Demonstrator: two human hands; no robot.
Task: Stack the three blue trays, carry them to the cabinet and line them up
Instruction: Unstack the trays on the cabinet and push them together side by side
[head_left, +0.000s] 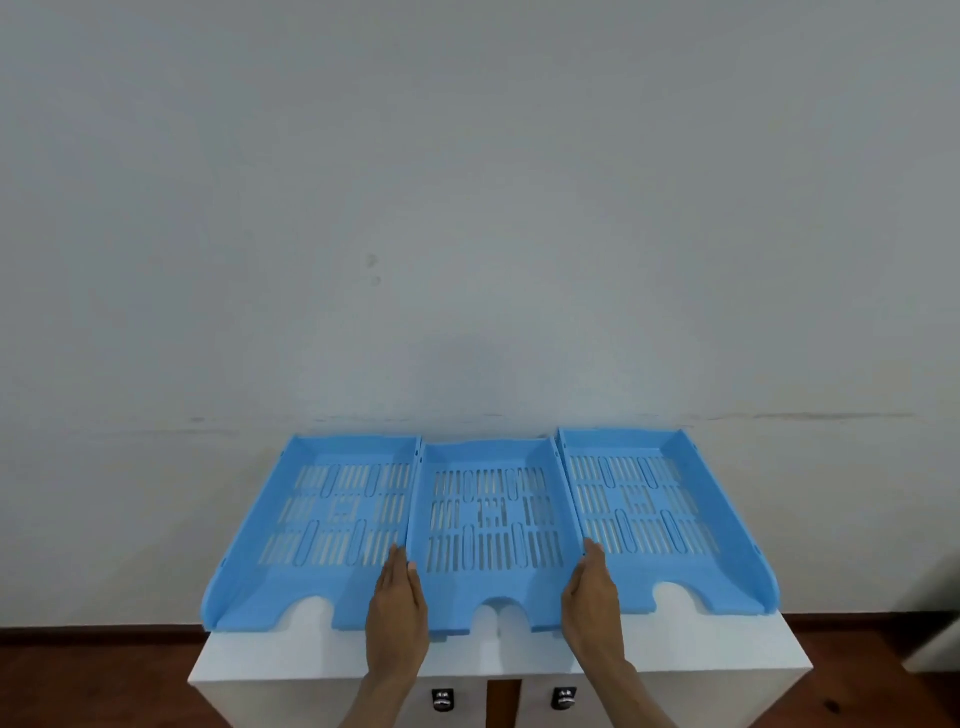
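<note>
Three blue trays lie side by side on the white cabinet (322, 660), against the wall (467, 208). The middle tray (493, 525) is the landmark: the left tray (317, 514) touches its left wall, and the right tray (649, 504) touches its right wall. The left hand (397, 618) lies flat against the front left side of the middle tray, fingers together and straight. The right hand (592, 608) presses the front right side in the same way, fingers together. Neither hand grips around anything. Two black locks are on the cabinet front below the middle tray.
</note>
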